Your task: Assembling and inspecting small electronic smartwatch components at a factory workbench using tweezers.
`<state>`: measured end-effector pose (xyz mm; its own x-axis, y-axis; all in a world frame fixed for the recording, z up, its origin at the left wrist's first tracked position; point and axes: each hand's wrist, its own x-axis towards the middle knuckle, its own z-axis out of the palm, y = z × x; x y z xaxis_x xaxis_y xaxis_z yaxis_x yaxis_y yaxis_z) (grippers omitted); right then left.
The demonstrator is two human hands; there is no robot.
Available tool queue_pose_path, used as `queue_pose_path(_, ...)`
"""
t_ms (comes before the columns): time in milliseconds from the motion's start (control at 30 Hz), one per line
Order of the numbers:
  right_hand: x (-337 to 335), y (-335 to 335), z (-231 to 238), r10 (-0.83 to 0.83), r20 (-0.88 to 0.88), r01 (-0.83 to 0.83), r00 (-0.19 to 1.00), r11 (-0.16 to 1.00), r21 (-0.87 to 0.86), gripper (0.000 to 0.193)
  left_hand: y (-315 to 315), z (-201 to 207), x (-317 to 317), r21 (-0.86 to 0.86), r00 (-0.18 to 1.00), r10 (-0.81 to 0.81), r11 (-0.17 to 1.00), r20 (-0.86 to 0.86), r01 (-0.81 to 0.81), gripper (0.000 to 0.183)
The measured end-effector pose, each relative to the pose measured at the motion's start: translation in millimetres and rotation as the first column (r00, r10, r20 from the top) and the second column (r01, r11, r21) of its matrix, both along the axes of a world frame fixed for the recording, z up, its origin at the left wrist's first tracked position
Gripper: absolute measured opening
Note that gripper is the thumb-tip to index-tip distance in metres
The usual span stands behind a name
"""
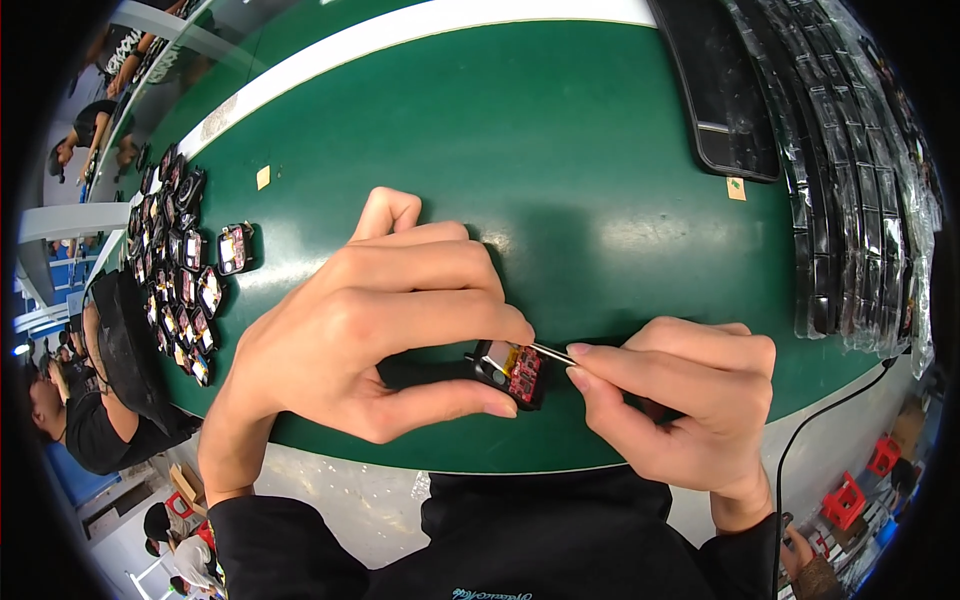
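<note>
My left hand (370,320) grips a small black device housing (508,374) between thumb and index finger, just above the green table near its front edge. Inside the open housing show a red circuit board, a silvery-white block and a bit of yellow tape. From the right, my right hand (680,400) pinches a pair of thin metal tweezers (553,354). Their tips reach the housing's upper edge beside my left index fingertip. Whether the tips hold anything is too small to tell.
Many similar open housings (180,270) crowd the table's left side, with one housing (233,248) set apart. A black tray (735,110) lies at the far right beside stacked trays in clear plastic (850,200). A black cable (800,425) hangs at the right edge. Other people sit at left.
</note>
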<state>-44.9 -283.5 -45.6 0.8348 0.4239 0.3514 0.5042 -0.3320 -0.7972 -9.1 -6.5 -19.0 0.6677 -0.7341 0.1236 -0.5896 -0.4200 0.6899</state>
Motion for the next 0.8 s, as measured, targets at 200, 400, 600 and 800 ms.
queue_pose_path(200, 0, -4, 2, 0.011, -0.031, -0.012, 0.999, 1.0, -0.026, 0.023, 1, -2, -2, -0.005, 1.0, 0.013, 1.0, -0.022, -0.013, 0.048)
queue_pose_path(400, -1, -3, -2, 0.031, -0.006, -0.031, 1.0, 0.999, 0.018, 0.023, -1, -1, -2, 0.0, 1.0, 0.005, 1.0, -0.03, -0.005, 0.049)
queue_pose_path(600, -3, -2, -2, 0.029, 0.011, -0.029, 1.0, 1.0, 0.002, 0.024, 2, 0, -4, 0.008, 0.999, 0.02, 1.0, -0.036, -0.02, 0.048)
queue_pose_path(800, -3, -2, -9, 0.012, 0.126, -0.017, 0.992, 0.999, 0.04, 0.024, 6, 1, 3, 0.022, 0.999, -0.011, 1.0, -0.033, 0.012, 0.047)
